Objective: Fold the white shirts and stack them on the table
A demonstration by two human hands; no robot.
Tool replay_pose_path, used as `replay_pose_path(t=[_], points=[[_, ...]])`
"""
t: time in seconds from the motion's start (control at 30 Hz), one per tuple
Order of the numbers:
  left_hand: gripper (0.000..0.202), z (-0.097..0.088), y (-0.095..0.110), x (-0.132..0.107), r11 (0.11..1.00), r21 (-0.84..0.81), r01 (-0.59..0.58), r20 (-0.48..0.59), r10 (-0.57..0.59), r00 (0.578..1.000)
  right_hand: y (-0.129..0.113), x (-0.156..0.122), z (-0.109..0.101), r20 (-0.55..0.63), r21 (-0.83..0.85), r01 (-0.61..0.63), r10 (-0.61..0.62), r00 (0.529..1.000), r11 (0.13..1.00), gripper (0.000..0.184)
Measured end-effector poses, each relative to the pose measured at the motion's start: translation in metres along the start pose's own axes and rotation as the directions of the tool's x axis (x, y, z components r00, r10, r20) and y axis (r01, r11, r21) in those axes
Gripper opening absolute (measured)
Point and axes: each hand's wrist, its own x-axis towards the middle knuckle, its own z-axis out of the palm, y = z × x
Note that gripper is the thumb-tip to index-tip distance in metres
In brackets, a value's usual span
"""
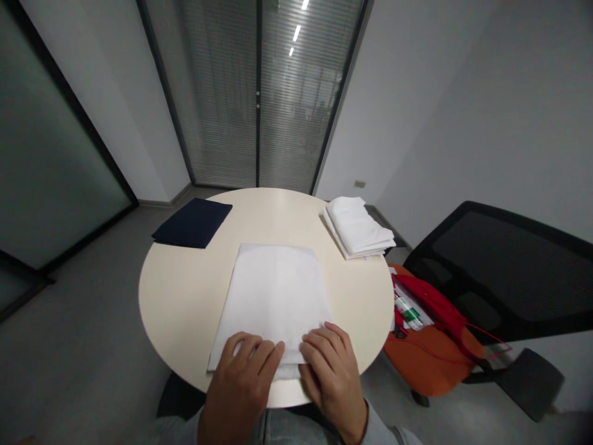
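Observation:
A white cloth (273, 296) lies spread flat on the round cream table (185, 296), reaching from the middle to the near edge. My left hand (243, 377) rests on its near edge, fingers bent over the hem. Beside it, my right hand (331, 371) presses on the same near edge, fingers curled onto the fabric. Whether the fingers pinch the hem or only lie on it, I cannot tell.
A folded dark navy cloth (192, 224) sits at the table's far left. A stack of folded white cloths (359, 235) lies at the far right. A black mesh chair (500, 272) with an orange seat holds a red bag (435, 309) right of the table.

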Motion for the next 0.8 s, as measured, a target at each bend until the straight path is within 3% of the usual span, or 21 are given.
replay_pose_path(t=[0.1, 0.33, 0.6, 0.8], points=[[0.023, 0.005, 0.003, -0.005, 1.0, -0.03, 0.001, -0.063, -0.003, 0.998, 0.001, -0.003, 0.0, -0.028, 0.01, 0.044, -0.044, 0.999, 0.999, 0.02], [0.017, 0.003, -0.001, -0.005, 0.994, -0.008, -0.108, -0.1, 0.106, 0.989, 0.004, -0.011, 0.0, -0.054, 0.002, 0.166, -0.165, 0.985, 0.986, 0.021], [0.02, -0.011, -0.005, -0.002, 0.977, 0.046, -0.207, -0.035, 0.208, 0.977, 0.009, -0.014, -0.002, 0.065, 0.074, 0.181, -0.186, 0.98, 0.981, 0.02], [0.031, -0.024, -0.018, -0.014, 0.983, 0.066, -0.174, -0.004, 0.174, 0.985, 0.009, -0.016, 0.001, 0.049, 0.063, 0.173, -0.176, 0.983, 0.983, 0.018]])
